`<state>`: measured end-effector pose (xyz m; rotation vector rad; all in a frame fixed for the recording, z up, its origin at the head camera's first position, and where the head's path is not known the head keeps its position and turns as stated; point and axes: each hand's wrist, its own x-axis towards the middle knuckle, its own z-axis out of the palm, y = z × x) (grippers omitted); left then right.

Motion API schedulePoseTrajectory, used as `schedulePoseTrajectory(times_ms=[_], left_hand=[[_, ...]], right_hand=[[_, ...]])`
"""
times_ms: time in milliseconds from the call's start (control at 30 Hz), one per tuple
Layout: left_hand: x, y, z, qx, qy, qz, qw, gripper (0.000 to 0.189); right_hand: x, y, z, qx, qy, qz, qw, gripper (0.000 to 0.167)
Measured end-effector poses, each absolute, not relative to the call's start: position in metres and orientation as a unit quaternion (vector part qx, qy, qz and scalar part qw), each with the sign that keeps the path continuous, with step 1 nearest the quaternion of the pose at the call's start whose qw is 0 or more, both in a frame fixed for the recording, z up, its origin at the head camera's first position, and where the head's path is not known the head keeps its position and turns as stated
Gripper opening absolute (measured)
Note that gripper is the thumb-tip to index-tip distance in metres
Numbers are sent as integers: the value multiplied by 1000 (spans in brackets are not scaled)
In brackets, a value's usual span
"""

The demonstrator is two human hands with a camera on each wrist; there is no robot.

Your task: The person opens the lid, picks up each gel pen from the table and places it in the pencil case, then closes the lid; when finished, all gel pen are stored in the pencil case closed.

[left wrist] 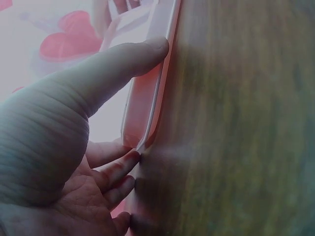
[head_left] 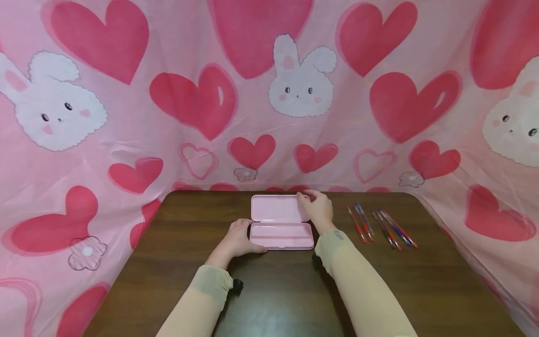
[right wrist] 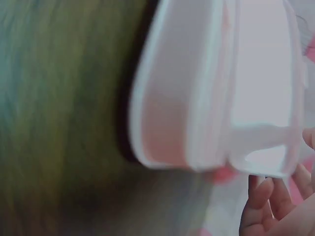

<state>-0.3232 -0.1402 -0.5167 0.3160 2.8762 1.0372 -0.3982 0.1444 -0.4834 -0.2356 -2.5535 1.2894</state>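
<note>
A pink pencil case (head_left: 282,230) lies unfolded near the back of the table, its lid (head_left: 275,208) tipped back and its inner compartments bare. My left hand (head_left: 238,238) grips the case's left end. In the left wrist view the thumb (left wrist: 115,64) lies along the front edge, while the other fingers (left wrist: 118,172) are at the end wall. At the lid's far right corner, my right hand (head_left: 316,208) holds the edge between thumb and fingers. Part of that corner is covered by the hand; in the right wrist view its fingers (right wrist: 261,196) show beside the lid.
To the right of the case lie several pens with red and blue parts, in a left group (head_left: 360,222) and a right group (head_left: 393,229). The brown wooden table (head_left: 278,290) ends at a pink curtain (head_left: 252,112) with hearts and rabbits.
</note>
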Motion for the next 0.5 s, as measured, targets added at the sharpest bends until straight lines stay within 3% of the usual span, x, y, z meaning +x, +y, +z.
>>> schedulePoseTrajectory(times_ms=[167, 500], left_hand=[[-325, -141, -517, 102, 935, 339, 35, 100], [-322, -139, -515, 108, 935, 336, 34, 102]], right_hand=[[-384, 178, -470, -68, -898, 403, 163, 50], [-338, 296, -480, -152, -922, 317, 164, 55]])
